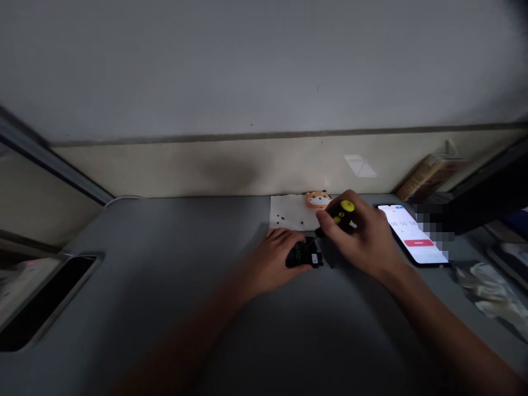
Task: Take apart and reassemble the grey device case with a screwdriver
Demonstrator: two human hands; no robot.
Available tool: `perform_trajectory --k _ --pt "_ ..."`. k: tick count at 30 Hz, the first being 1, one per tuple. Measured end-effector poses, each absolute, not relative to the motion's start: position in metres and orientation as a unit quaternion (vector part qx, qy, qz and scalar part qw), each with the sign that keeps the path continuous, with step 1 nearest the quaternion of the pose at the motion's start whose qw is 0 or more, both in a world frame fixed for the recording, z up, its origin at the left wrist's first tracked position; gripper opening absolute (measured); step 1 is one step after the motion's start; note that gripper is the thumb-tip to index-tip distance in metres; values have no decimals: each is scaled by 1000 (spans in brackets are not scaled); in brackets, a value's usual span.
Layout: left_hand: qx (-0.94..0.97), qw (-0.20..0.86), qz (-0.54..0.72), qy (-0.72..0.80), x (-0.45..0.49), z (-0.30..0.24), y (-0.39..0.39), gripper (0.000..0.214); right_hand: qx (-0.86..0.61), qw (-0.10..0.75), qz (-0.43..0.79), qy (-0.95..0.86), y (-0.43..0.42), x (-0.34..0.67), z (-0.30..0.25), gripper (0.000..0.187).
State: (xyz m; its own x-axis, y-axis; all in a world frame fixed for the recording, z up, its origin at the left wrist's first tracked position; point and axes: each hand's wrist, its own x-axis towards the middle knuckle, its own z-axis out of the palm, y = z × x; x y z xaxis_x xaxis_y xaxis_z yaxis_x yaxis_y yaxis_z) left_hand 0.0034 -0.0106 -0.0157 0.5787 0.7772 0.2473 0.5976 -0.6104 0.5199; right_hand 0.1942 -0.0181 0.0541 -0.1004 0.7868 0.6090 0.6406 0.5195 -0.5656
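My left hand is closed around a small black device that shows a green circuit board and a white label. It rests on the grey table, just in front of a white paper sheet. In my right hand is a screwdriver with a black and yellow handle, held tilted. Its tip points down and left at the device; whether it sits in a screw I cannot tell. Several tiny dark screws lie on the paper, and an orange-and-white animal-face item stands at its back right.
A phone with a lit timer screen lies right of my right hand. Crumpled clear plastic is farther right, below a leaning box. A dark-topped object with a pale rim sits at the left. The wall borders the table's back.
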Motion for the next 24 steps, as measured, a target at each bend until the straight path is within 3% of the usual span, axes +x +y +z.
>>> perform_trajectory --k 6,13,24 --pt "867 188 221 406 3 -15 -12 43 -489 534 50 -688 -18 193 35 21" --pt "870 181 220 403 3 -18 -10 48 -502 558 1 -661 -23 196 24 21" --pt "887 143 224 378 0 -19 -11 49 -511 571 25 -642 -22 197 20 22"
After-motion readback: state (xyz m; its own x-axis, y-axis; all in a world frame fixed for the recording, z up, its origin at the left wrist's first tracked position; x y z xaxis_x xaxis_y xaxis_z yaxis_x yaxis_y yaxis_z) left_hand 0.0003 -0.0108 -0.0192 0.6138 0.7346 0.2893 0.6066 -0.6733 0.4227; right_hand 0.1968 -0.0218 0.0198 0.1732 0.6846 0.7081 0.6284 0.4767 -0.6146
